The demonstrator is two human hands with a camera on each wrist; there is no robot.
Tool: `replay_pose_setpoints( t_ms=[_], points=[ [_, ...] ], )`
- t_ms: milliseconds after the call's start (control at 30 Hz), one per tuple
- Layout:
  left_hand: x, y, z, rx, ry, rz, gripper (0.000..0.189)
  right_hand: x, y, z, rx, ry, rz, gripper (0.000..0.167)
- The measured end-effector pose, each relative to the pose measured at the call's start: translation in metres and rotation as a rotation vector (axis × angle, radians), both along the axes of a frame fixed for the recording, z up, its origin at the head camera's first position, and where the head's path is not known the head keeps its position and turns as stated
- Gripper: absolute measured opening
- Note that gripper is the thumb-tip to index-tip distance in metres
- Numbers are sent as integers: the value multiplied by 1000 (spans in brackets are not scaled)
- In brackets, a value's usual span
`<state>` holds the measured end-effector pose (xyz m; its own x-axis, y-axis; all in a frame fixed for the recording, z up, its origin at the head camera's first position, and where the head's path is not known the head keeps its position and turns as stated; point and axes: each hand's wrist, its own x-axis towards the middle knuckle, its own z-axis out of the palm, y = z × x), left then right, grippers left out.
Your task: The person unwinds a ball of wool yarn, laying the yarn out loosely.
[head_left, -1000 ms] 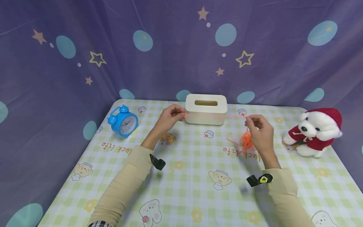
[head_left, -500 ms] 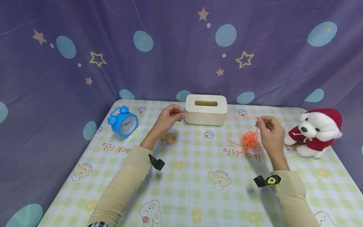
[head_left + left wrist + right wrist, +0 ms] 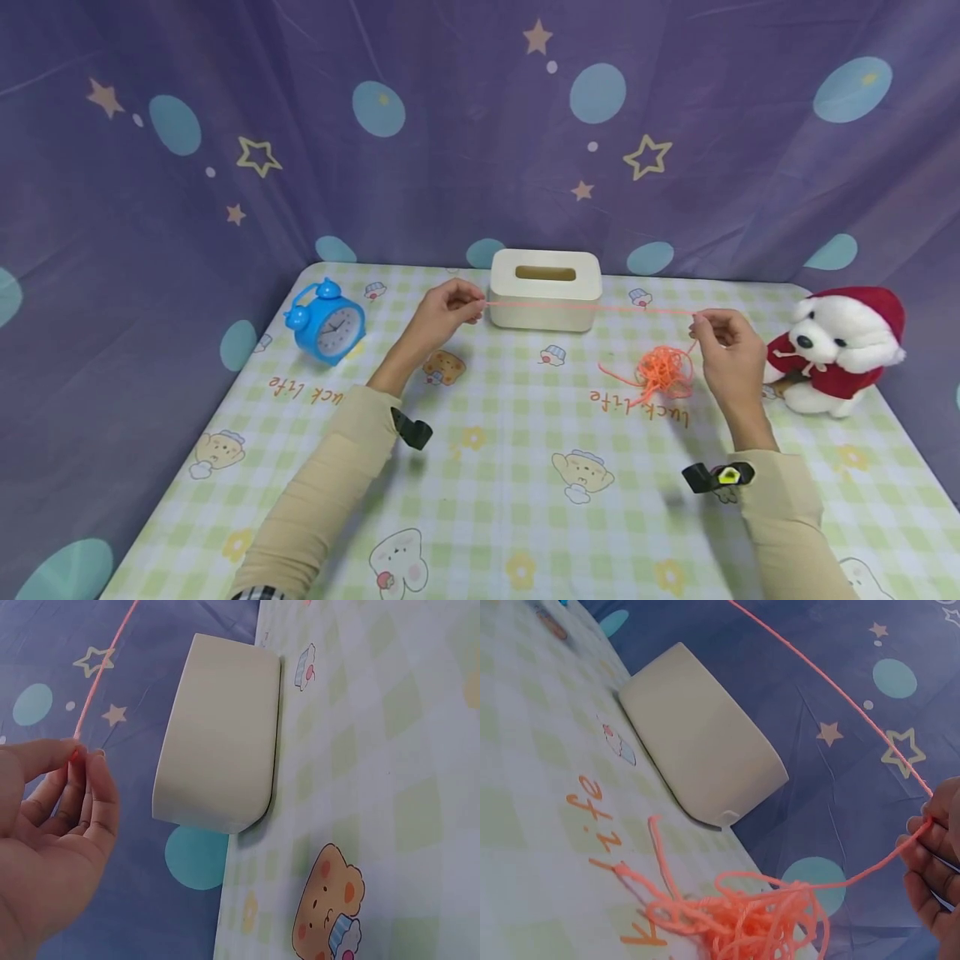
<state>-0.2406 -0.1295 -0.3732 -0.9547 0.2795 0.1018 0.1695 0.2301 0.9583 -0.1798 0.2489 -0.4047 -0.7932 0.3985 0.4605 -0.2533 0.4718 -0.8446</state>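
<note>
A strand of orange-pink yarn (image 3: pixel 637 310) runs taut and nearly level between the two hands, above the table. My left hand (image 3: pixel 447 312) pinches one end between thumb and fingertips; the left wrist view shows the yarn (image 3: pixel 96 682) rising from that pinch. Farther right, my right hand (image 3: pixel 729 350) pinches the strand with thumb and index finger. From there the yarn drops to a loose tangled heap (image 3: pixel 664 372) on the table, seen in the right wrist view as a pile of loops (image 3: pixel 757 922) with a loose tail.
Behind the strand stands a cream tissue box (image 3: pixel 545 315) with a slot on top. A blue alarm clock (image 3: pixel 327 323) sits at the left, and a white plush dog (image 3: pixel 832 350) in red clothes at the right. A purple curtain (image 3: pixel 450 200) hangs behind the checked tablecloth (image 3: pixel 495 517).
My right hand has moved right, away from the left hand, and the stretched length of yarn between them is longer. The left hand has shifted slightly left. The yarn heap is more exposed.
</note>
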Motion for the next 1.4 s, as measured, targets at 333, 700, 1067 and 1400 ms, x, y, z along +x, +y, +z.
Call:
replay_pose_setpoints(
  t_ms=[333,700,1067,1400],
  points=[
    [-1,-1,-4,-170,-16,-3,22,-6,9,-18,41,-79,-3,20],
    [-5,-10,-18,-350,-23,21,17,-6,10,-26,229,-259,49,30],
    [-8,-21,-35,-574,34,-7,16,-12,11,-34,375,-249,186,18],
    [-12,-27,-49,-643,12,-23,12,-18,10,-42,421,-305,264,14]
  ],
)
